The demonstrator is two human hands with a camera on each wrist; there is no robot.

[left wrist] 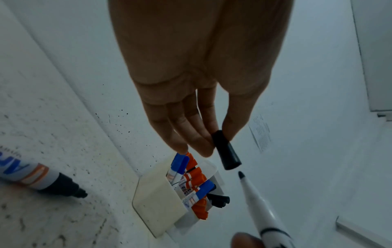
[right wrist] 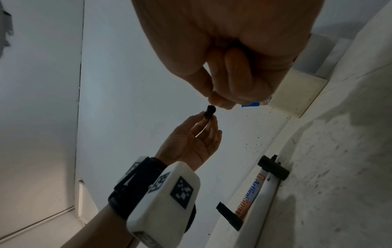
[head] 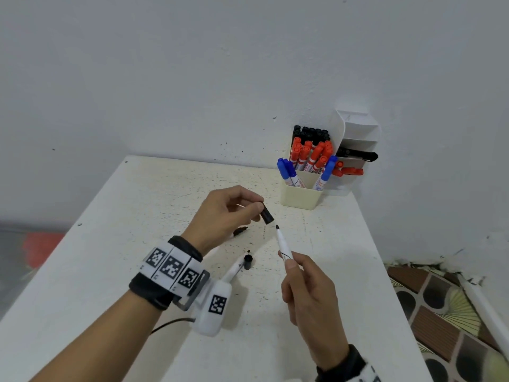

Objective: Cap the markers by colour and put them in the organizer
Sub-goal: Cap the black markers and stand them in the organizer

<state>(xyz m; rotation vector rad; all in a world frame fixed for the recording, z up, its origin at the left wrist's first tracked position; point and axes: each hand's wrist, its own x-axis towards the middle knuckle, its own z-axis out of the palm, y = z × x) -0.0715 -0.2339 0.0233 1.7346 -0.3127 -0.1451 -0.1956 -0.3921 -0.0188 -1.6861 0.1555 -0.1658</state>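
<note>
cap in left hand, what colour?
Black: the small cylindrical plastic cap pinched in the left hand. Clearest in the left wrist view.

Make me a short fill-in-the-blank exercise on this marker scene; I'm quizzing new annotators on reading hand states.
1. The left hand pinches a cap whose colour is ____.
2. The right hand holds a thin marker whose tip is ____, not capped.
3. The cap and the marker's tip are ____, not joined.
4. On the table near the left wrist lies another marker, which has ____ cap on.

Missing words: black; bare; apart; no
</note>
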